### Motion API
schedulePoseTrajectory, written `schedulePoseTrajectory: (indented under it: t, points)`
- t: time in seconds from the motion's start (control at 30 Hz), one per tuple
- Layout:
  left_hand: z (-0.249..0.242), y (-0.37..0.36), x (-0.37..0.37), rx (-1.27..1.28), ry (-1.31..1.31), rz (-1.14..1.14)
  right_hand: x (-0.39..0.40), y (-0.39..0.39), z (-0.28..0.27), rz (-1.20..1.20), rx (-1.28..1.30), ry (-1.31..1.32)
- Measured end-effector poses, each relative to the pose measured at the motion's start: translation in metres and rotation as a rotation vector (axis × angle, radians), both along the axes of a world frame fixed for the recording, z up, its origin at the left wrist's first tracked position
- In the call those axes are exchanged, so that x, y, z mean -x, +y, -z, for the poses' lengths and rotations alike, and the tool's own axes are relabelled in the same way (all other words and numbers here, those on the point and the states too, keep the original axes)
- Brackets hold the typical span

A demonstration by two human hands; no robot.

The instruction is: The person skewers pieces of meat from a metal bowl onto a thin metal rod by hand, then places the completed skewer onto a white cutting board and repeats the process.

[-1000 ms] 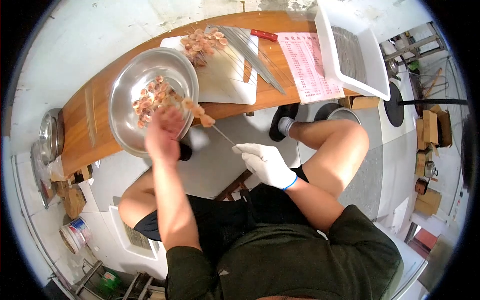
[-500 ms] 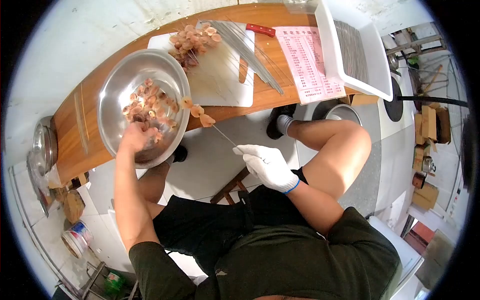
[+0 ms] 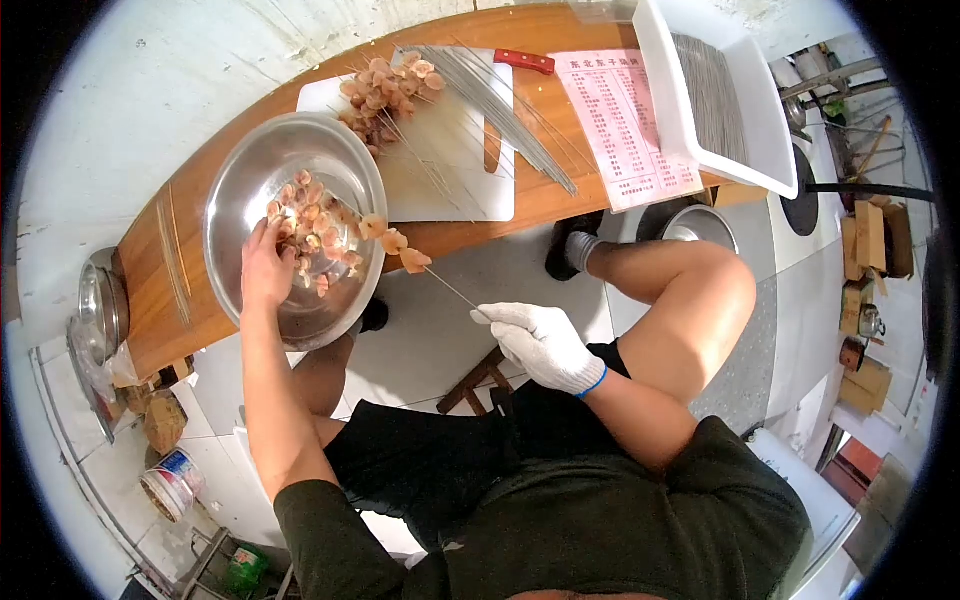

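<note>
My left hand [image 3: 267,268] is bare and reaches into a large steel bowl [image 3: 232,200]. Its thumb and fingers are apart and touch a heap of small pinkish-orange meat pieces [image 3: 318,232]; the fingertips are partly hidden among them. My right hand [image 3: 545,345], in a white knit glove with a blue cuff, is closed on the handle end of a thin metal skewer [image 3: 450,288]. Several meat pieces [image 3: 395,242] are threaded toward the skewer's far end, which lies over the bowl's right rim.
A white cutting board [image 3: 450,170] holds loaded skewers [image 3: 390,95] and a bundle of bare skewers [image 3: 500,110]. Right of it are a red-handled knife [image 3: 523,61], a pink printed sheet [image 3: 620,125] and a white bin [image 3: 745,172] of skewers. Another steel bowl [image 3: 700,228] stands beyond my right knee.
My left hand has shifted to the left side of the meat heap, its fingers now more extended. My right hand still holds the skewer in much the same place. The view has shifted slightly.
</note>
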State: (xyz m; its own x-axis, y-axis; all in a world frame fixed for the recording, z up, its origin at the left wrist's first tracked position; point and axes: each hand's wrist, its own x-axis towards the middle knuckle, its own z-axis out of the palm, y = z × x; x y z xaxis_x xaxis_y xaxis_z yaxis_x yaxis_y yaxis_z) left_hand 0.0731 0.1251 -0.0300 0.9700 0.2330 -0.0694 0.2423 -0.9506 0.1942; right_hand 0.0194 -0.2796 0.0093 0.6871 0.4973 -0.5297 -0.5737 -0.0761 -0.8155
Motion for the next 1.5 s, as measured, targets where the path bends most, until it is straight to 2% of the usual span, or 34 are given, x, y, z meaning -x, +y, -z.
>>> schedulePoseTrajectory:
  t: [0.1,0.2,0.33,0.37,0.5,0.7,0.8,0.87,0.93,0.97,1.03,1.1,1.2,1.37,1.5]
  points:
    - [0.011,0.016,-0.003,0.110,0.005,0.098,-0.001,-0.003,0.002,0.005,0.011,0.001]
    - [-0.004,0.023,-0.006,0.122,0.200,-0.039,-0.003,-0.001,0.002,0.041,0.001,-0.020]
    - [0.000,0.044,-0.005,0.087,0.017,-0.153,-0.004,0.001,0.004,0.001,-0.008,-0.030]
    - [0.002,0.044,-0.007,0.077,0.042,-0.171,-0.003,0.001,0.004,-0.004,0.002,-0.044]
    - [0.008,0.004,-0.018,0.187,0.010,0.044,-0.005,0.005,0.009,-0.028,0.008,-0.025]
    - [0.034,-0.005,-0.020,0.060,-0.069,0.052,-0.005,0.009,0.003,-0.030,0.042,-0.045]
    - [0.061,0.013,-0.019,0.378,-0.185,0.010,-0.006,0.008,0.002,-0.070,0.056,-0.078]
    - [0.060,0.016,-0.015,0.804,-0.178,-0.257,-0.006,0.005,0.002,-0.082,0.072,-0.099]
    - [0.032,0.005,-0.010,1.175,-0.157,-0.506,-0.004,0.005,0.008,-0.077,0.076,-0.121]
    - [0.021,-0.001,-0.003,1.404,-0.195,-0.509,-0.001,0.006,0.009,-0.083,0.077,-0.203]
    - [-0.001,-0.024,0.007,1.646,-0.307,-0.495,0.002,0.008,0.010,-0.098,0.080,-0.374]
    - [-0.007,-0.032,0.019,1.860,-0.386,-0.420,0.007,0.011,0.008,-0.114,0.063,-0.421]
    - [-0.007,-0.042,0.032,2.071,-0.434,-0.322,0.011,0.010,0.003,-0.140,0.057,-0.473]
    - [-0.010,-0.057,0.049,1.972,-0.494,-0.287,0.023,0.004,0.001,-0.160,0.059,-0.582]
    - [-0.024,-0.075,0.056,1.932,-0.567,-0.357,0.028,0.001,0.000,-0.179,0.069,-0.621]
